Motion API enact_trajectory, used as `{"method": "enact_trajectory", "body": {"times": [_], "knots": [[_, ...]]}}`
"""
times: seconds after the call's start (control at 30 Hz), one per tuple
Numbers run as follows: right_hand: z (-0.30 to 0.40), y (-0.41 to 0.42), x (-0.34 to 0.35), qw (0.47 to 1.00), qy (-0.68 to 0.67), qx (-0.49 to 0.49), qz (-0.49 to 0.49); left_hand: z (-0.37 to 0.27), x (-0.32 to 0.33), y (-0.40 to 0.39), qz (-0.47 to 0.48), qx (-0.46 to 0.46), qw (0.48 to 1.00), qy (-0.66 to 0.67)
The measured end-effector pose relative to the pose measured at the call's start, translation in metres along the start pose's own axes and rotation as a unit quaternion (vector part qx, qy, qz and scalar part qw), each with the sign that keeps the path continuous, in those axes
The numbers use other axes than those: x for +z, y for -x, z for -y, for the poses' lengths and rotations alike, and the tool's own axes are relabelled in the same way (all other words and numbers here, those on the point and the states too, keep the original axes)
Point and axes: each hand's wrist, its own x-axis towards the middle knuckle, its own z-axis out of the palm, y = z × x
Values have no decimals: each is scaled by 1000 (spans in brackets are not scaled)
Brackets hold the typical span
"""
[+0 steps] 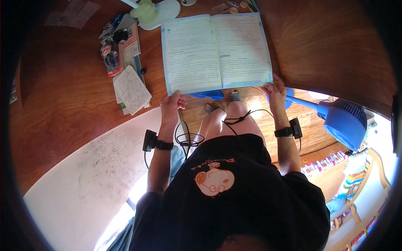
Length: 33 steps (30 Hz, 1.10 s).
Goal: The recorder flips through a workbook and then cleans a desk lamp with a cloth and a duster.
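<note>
An open paperback workbook (216, 53) with pale blue page borders and printed text spreads out before me. My left hand (171, 105) grips its lower left corner, thumb on top of the page. At the lower right corner my right hand (275, 91) pinches the other page the same way. Both pages lie nearly flat, and the far part of the workbook covers some of the wooden desk (78, 91). Each wrist wears a black strap with a small black device, and thin black cables hang near my lap.
Left of the workbook are stacked books (130, 44), a figure-shaped pouch (110, 56) and scribbled paper (132, 89). Behind stands a white lamp base (163, 14) with a fuzzy green thing (144, 12). A blue fan (344, 124) is at right; a wooden-framed bed (355, 207) lies lower right.
</note>
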Motion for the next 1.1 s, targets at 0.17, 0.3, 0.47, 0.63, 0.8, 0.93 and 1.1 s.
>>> {"method": "enact_trajectory", "body": {"times": [0.17, 0.3, 0.47, 0.63, 0.8, 0.93, 1.1], "knots": [[-5, -3, -6, 992, -105, 20, 60, 0, -3, -2, 10, -5, 1000, -3], [4, -1, -1, 976, -171, 39, 131, -1, -5, -3, 7, 2, 1000, -4], [17, 4, 13, 969, -181, 73, 154, -5, -3, -4, 3, 2, 1000, -14], [28, 9, 24, 969, -168, 80, 164, -6, -6, -5, 1, 4, 1000, -23], [38, 14, 36, 969, -160, 79, 170, -7, -5, -4, 5, 8, 1000, -16], [38, 12, 37, 969, -143, 72, 188, -6, -5, -3, 2, 8, 1000, -13], [43, 14, 42, 968, -125, 65, 208, -8, -5, -1, 2, 13, 1000, -15]]}}
